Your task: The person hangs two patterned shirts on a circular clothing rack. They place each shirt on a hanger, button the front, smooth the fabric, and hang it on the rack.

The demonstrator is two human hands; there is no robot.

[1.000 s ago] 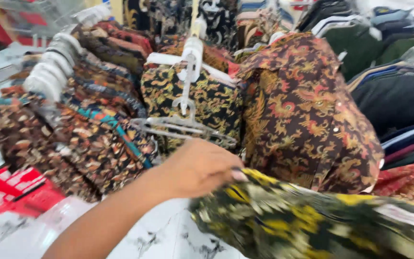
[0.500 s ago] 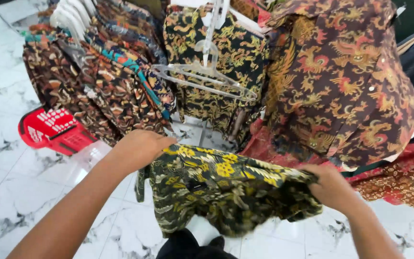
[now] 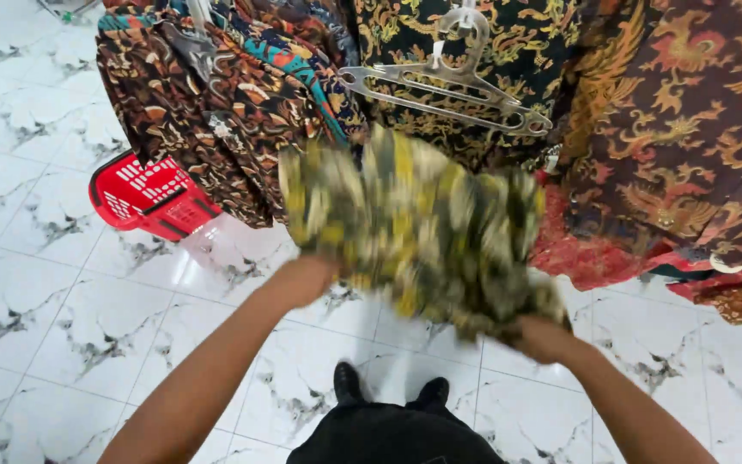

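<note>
In the head view, the person stands over a white marble-patterned tile floor [image 3: 62, 309] and holds a yellow and dark green patterned garment [image 3: 414, 223] in front of the body, at about waist level, between the body and a rack of hanging batik shirts [image 3: 242, 94]. The left hand [image 3: 307, 279] is closed on the lower left edge of the garment, and the right hand [image 3: 543, 337] is closed on its lower right corner; the two hands are well apart, with the cloth spread between them. The garment is strongly blurred (so I cannot tell its exact shape or which side faces up). Just above it, an empty grey plastic hanger [image 3: 448, 86] hangs in front of a black and gold shirt [image 3: 508, 43]. A red plastic basket [image 3: 152, 193] lies on the floor, partly under the shirts on the left, and a brown shirt with orange pattern [image 3: 689, 129] hangs on the right. I judge that the step in hand is shaking out or spreading the garment. The next move probably calls for keeping both grips firm and bringing the cloth flat, so the edges can be matched.
</note>
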